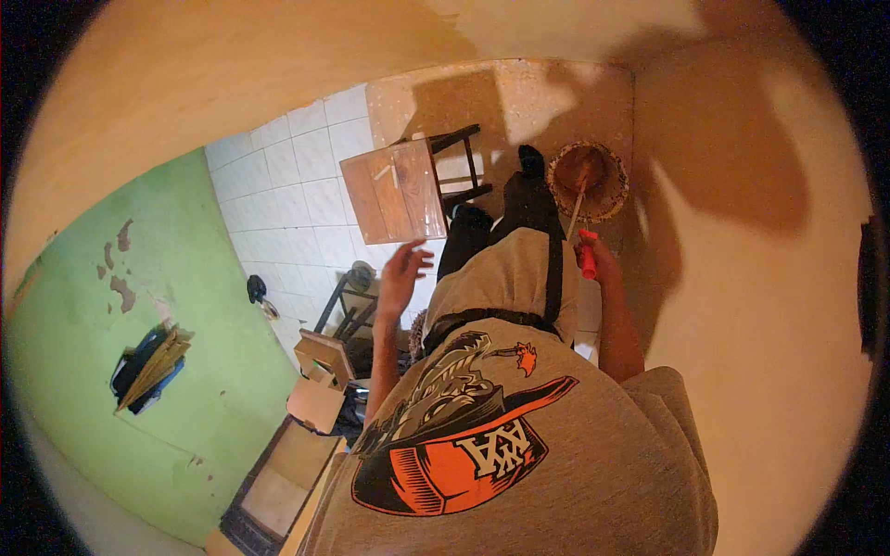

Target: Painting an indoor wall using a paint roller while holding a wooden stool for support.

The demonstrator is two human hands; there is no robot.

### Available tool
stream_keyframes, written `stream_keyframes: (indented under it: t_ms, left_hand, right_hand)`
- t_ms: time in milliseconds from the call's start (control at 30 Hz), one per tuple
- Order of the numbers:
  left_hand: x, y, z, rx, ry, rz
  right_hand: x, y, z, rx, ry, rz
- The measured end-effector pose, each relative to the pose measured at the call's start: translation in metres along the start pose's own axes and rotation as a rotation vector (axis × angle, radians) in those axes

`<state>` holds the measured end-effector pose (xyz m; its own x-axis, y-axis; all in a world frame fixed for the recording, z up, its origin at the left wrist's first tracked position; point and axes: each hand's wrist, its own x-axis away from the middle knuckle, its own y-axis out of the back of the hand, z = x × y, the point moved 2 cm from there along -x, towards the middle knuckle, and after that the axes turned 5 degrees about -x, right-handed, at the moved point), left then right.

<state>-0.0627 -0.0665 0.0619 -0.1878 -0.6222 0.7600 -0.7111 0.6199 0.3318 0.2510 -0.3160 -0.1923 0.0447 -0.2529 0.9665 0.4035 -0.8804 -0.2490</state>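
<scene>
My right hand (598, 257) is closed around the red handle (588, 256) of a tool, at the right beside my shorts. Just beyond it stands a round bucket (556, 182) with a crusted, spattered rim. A thin stick (577, 208) leans in the bucket, its lower end in the orange-brown contents; whether it belongs to the red-handled tool I cannot tell. My left hand (406, 267) hangs in the air with its fingers apart and holds nothing. It is near the edge of a wooden stool or small table (393, 194) with dark legs.
An orange-tan wall (751, 333) runs along my right side. White floor tiles (278, 174) lie to the left, below a green wall (76, 347) with peeled patches. At the lower left are a cardboard box (316, 403) and a dark metal frame (348, 299).
</scene>
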Motion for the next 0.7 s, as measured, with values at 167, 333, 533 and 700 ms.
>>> stream_keyframes:
  t_ms: [167,333,533,700]
  left_hand:
    - [0.030,0.031,-0.151,0.180,-0.337,-0.093]
    - [0.103,0.079,-0.300,0.342,-0.915,0.184]
    - [0.160,0.121,-0.342,0.063,-1.171,0.897]
    - [0.182,0.169,-0.302,0.174,-1.285,1.051]
  right_hand:
    - [-0.003,-0.008,-0.001,0.172,0.038,-0.024]
    - [-0.029,0.014,-0.028,0.185,0.139,0.122]
    - [-0.069,0.029,-0.048,0.117,0.211,0.056]
    - [-0.081,0.017,-0.092,0.069,0.278,-0.011]
